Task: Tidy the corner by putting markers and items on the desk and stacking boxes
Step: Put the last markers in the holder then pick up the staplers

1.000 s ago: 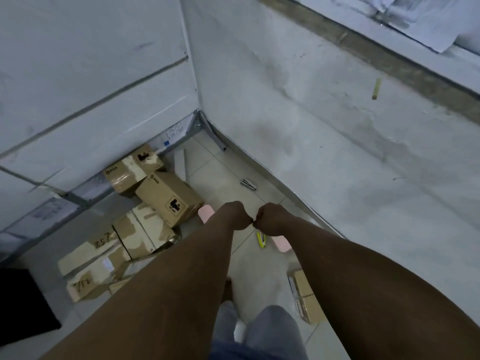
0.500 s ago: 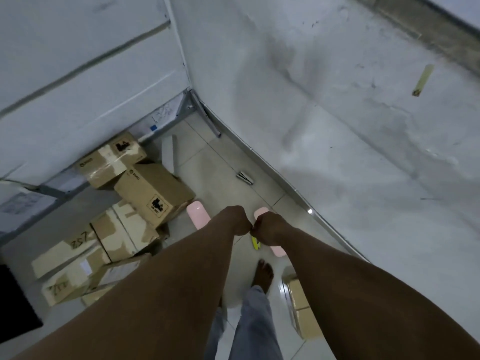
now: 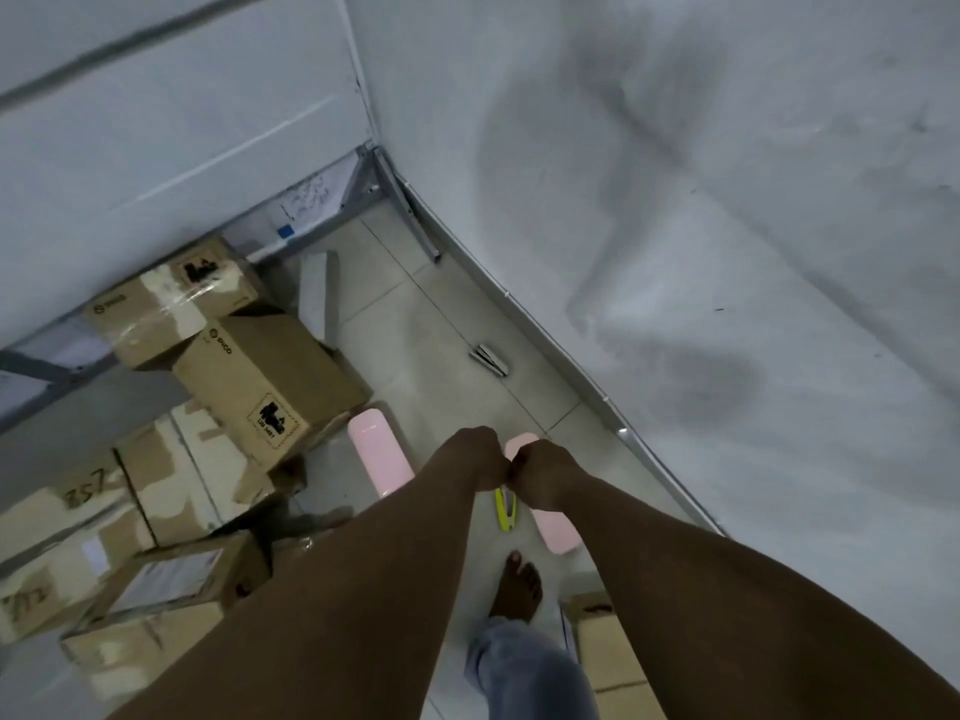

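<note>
Overhead, left hand and right hand meet as closed fists, yellow marker on the floor beneath.

pink slippers on tiled floor | grey walls

Bare floor runs open into the far corner. Cardboard boxes crowd the floor's left edge; two pink slippers, a yellow item and another box clutter the near floor.
</note>
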